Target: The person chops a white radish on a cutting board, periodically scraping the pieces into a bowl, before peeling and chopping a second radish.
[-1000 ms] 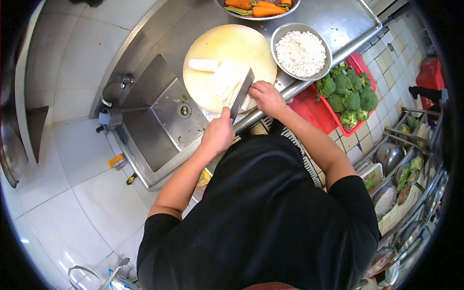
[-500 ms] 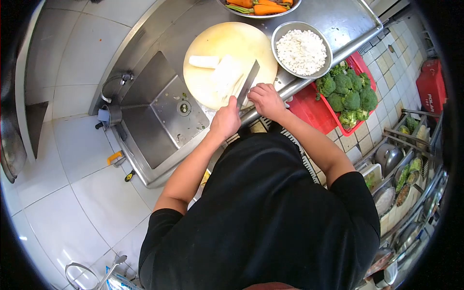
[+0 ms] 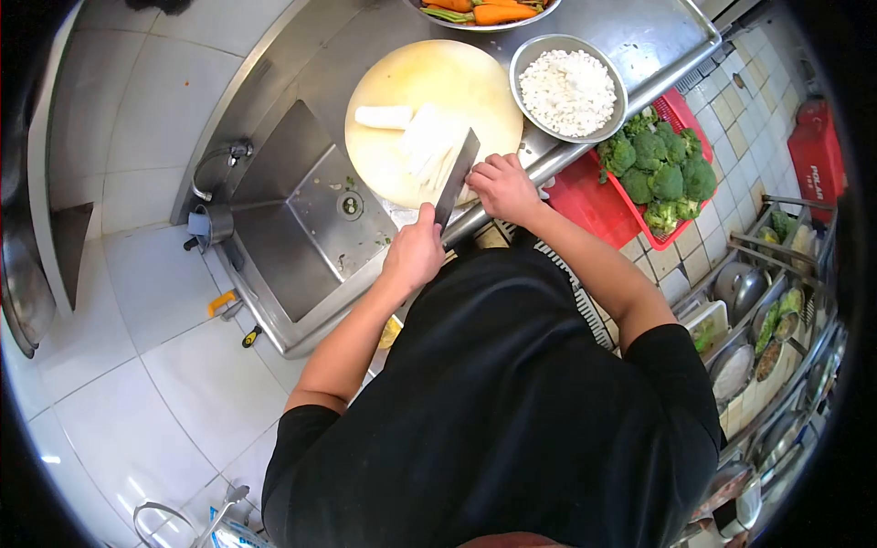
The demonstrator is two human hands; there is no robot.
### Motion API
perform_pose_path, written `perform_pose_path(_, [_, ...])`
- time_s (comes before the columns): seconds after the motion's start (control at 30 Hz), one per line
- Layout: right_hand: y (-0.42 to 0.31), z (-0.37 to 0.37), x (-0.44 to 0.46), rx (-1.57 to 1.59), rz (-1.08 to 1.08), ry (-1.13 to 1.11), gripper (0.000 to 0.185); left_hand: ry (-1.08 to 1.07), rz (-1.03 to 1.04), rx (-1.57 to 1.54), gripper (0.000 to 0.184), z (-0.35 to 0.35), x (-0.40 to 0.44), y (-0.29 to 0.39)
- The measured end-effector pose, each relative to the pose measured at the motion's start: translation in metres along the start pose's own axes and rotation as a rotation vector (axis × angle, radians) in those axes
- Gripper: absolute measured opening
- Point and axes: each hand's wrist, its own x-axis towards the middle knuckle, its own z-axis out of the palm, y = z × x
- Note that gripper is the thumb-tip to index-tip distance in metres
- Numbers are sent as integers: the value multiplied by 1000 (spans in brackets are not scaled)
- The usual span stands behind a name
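My left hand (image 3: 415, 248) is closed around the handle of a cleaver (image 3: 458, 176), its blade tilted over the near right part of a round cutting board (image 3: 384, 82). Left of the blade lie thin white slices and strips (image 3: 427, 151) of a peeled vegetable that looks like white radish. A thicker white piece (image 3: 384, 117) lies farther left on the board. Close to the right side of the blade is my right hand (image 3: 505, 189), with its fingers curled at the board's near edge. What those fingers hold is hidden behind the blade and knuckles.
A metal bowl of white diced pieces (image 3: 568, 94) stands right of the board. Behind is a bowl of carrots (image 3: 502, 14). Broccoli (image 3: 665, 169) fills a red basket (image 3: 637, 216) below the counter edge. A steel sink (image 3: 301, 247) with a tap (image 3: 240, 149) adjoins the board's left side.
My left hand and the cleaver have shifted slightly left and toward my body, and the blade shows a little more of its face. My right hand stays close beside it.
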Motion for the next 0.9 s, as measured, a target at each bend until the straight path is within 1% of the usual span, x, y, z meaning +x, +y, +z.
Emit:
perform_pose_path(0.2, [-1,0,1,-9,7,4,11,52,62,-15,25,14,4,-12])
perform_pose_path(0.3, [1,1,1,5,8,2,10,14,18,-7,26,18,6,-9])
perform_pose_path(0.4, [-1,2,0,16,19,15,10,38,-2,-48,26,38,24,-7])
perform_pose_path(0.5, [-2,-2,3,7,32,-19,10,21,2,-56,25,36,34,-6])
perform_pose_path(0.6, [-2,4,5,11,32,1,9,68,48,-93,26,31,38,-19])
perform_pose_path(0.7, [-5,21,17,-30,53,-7,7,117,38,-73,27,24,49,-32])
perform_pose_path(0.83, [-8,26,27,50,201,-30,10,114,55,-106,28,0,50,-39])
perform_pose_path(0.87, [-7,22,26,103,262,-26,14,125,51,-115,28,-6,47,-37])
perform_pose_path(0.9, [-8,16,30,104,263,36,14,135,47,-125,28,-10,40,-36])
